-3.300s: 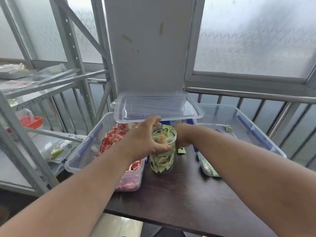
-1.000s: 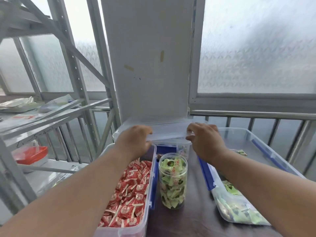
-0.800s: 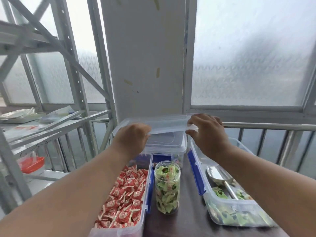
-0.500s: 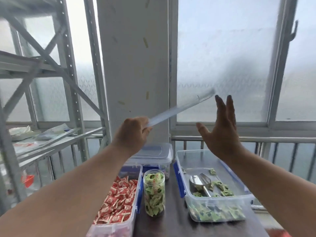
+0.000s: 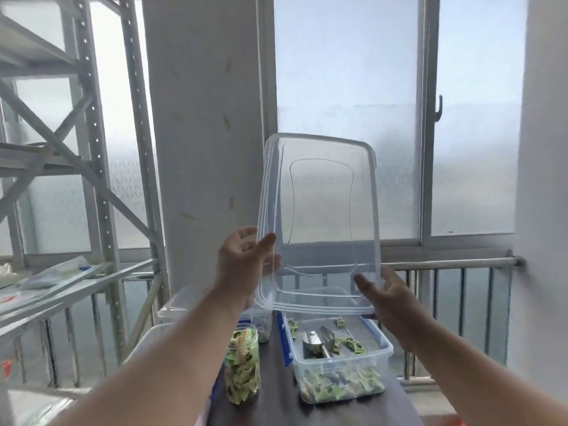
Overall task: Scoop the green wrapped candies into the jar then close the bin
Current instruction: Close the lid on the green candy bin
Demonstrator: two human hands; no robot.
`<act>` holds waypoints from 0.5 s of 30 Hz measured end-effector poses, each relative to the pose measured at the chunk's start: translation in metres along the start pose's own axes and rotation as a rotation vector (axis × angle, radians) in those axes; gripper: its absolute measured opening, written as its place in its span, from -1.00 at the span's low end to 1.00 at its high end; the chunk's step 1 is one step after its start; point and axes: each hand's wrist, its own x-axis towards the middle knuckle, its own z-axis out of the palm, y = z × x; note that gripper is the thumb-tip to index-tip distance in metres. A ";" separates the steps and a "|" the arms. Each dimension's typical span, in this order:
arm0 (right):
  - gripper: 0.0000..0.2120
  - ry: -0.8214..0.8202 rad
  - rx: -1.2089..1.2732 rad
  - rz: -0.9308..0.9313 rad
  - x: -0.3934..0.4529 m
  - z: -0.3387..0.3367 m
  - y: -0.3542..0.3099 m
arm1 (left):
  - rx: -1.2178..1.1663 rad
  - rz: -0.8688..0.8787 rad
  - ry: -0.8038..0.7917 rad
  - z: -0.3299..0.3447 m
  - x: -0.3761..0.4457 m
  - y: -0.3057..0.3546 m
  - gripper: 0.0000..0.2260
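A clear plastic bin lid (image 5: 319,216) stands nearly upright in the air above the table. My left hand (image 5: 242,265) grips its lower left edge. My right hand (image 5: 387,299) touches its lower right corner with the fingers spread. Below it sits the open clear bin (image 5: 381,355) with blue clips, holding green wrapped candies (image 5: 341,390) and a metal scoop (image 5: 318,341). Left of the bin stands a clear jar (image 5: 242,364) filled with green candies, without a cap.
A dark table (image 5: 276,404) carries the bin and jar. A lidded clear container (image 5: 184,305) sits at the back left. A metal rack (image 5: 92,179) stands on the left, a white pillar (image 5: 199,133) and a window with a railing (image 5: 461,264) behind.
The lid was lifted off the back container and swung from flat to nearly upright, over the green candy bin. My right hand came back onto its lower right corner. The view tilted up.
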 end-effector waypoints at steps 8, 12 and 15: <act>-0.53 0.194 -0.257 0.085 0.017 -0.004 0.046 | 0.685 -0.204 -0.235 0.019 -0.027 -0.088 -0.05; -0.45 0.141 -0.391 0.191 0.028 0.005 0.081 | 0.835 -0.306 -0.256 0.023 -0.036 -0.134 -0.08; -0.60 0.094 -0.474 0.228 0.034 0.009 0.103 | 0.888 -0.326 -0.280 0.019 -0.038 -0.167 -0.17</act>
